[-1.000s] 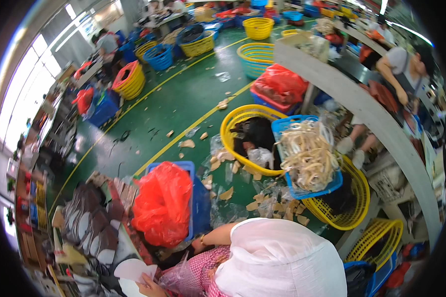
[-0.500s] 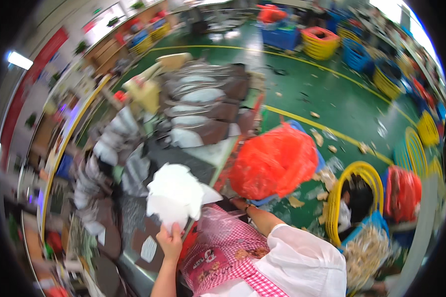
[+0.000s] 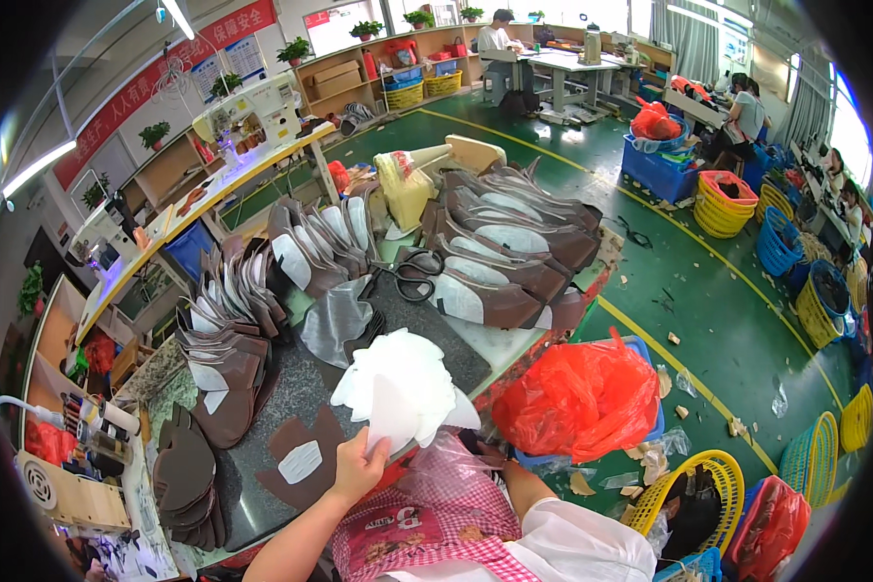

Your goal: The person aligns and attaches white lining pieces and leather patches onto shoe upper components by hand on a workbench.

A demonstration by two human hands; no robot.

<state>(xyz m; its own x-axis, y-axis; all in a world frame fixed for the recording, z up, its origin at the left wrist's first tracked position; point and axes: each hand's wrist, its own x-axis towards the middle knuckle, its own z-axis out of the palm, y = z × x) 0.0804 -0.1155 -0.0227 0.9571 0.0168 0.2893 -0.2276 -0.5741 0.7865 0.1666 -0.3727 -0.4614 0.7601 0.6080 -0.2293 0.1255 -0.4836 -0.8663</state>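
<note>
- R forearm (image 3: 532, 488) comes in at lower R, beside checked apron (image 3: 412, 533); R hand hidden past the wrist, so can't tell if its fingers are spread or pinching.
- L hand (image 3: 359, 470) is over the near side of the desk (image 3: 252, 495), just past apron's L edge; clearly the nearer hand to the pile.
- L fingers closed, thumb uppermost, pinching near end of the white sheets (image 3: 398, 388).
- White sheets lie ahead & slightly R of L fingertips, loosely fanned; nearest sheet's long axis runs approx fwd, roughly in line w/ L forearm. Pile resting on desk or held clear of it: can't tell.
- Brown pc (image 3: 328, 433) w/ white patch lies flat on desk, just L of L hand; touching or not, can't tell.
- Dark stack (image 3: 186, 470) farther L, near desk's L edge.
- Red bag (image 3: 582, 398) in blue crate (image 3: 658, 422), R of the sheets, off the desk.
- Grey pc (image 3: 338, 320) beyond sheets, slightly L.
- Scissors (image 3: 415, 276) past that, R a bit, loops to R.
- Brown/white stack (image 3: 514, 238) farther out, near desk's far end.
</note>
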